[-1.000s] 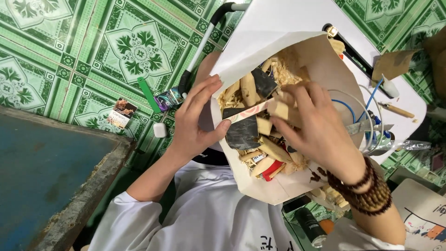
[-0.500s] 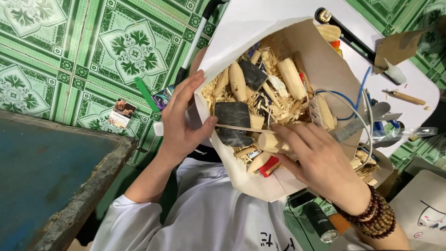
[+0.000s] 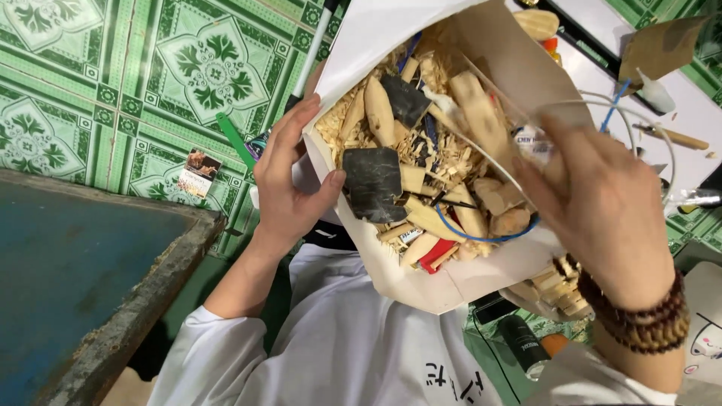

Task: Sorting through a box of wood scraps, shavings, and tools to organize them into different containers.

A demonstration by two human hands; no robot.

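I hold a white paper box point(image 3: 421, 289) tilted over my lap. It is full of pale wood offcuts point(image 3: 380, 113), shavings, dark sandpaper squares point(image 3: 372, 180), a blue wire point(image 3: 481, 237) and a red scrap point(image 3: 432, 259). My left hand point(image 3: 289, 180) grips the box's left edge, thumb inside against the sandpaper. My right hand point(image 3: 602, 210), blurred and wearing brown bead bracelets point(image 3: 647, 319), hovers over the box's right side with its fingers spread near a small clear labelled piece. Its palm is hidden.
A blue metal table with a rusty rim point(image 3: 75, 271) stands at the lower left. Green patterned floor tiles point(image 3: 203, 68) carry a green pen point(image 3: 235, 139) and a small card point(image 3: 197, 171). A white board with tools point(image 3: 677, 113) lies at the upper right, a dark can point(image 3: 526, 346) below the box.
My right hand has come out of the scraps and moved to the right side of the box. The box contents are more exposed. My left hand keeps its grip.
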